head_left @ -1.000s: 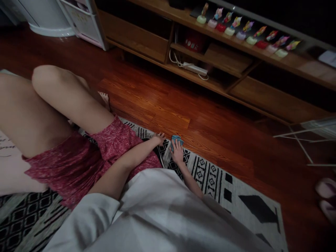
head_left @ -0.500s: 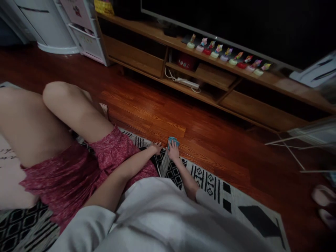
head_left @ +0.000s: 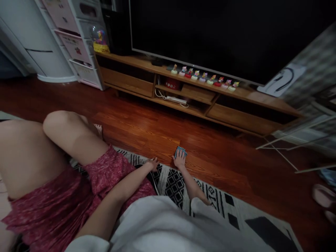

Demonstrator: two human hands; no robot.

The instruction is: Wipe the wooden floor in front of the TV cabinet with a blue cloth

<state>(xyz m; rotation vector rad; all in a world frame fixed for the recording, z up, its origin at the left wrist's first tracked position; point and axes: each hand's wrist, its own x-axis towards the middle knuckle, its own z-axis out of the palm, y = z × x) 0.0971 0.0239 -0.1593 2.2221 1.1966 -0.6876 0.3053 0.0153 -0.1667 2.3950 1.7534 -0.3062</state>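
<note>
On the wooden floor (head_left: 147, 140), just past the rug's edge, lies a small folded blue cloth (head_left: 181, 148). My right hand (head_left: 179, 161) rests flat on top of it, fingers spread and covering much of it. To the left, my left hand (head_left: 153, 163) is set down at the border of the patterned rug (head_left: 174, 183), its fingers stretched out and apart from the cloth. Nothing shows in that hand. A dark item with a pale rim, partly hidden by my left forearm, is too unclear to name.
A low wooden TV stand (head_left: 181, 108) runs along the far side, with a large television (head_left: 223, 42) and a row of several small figurines (head_left: 202, 77) on it. A thin-legged rack (head_left: 278, 154) and pink slippers (head_left: 324, 196) are at the right. My bare legs (head_left: 76, 136) extend left.
The camera has tilted up, showing more of the television. My right hand and the cloth have slid farther right across the floor, away from my left hand, which stays by the rug's edge.
</note>
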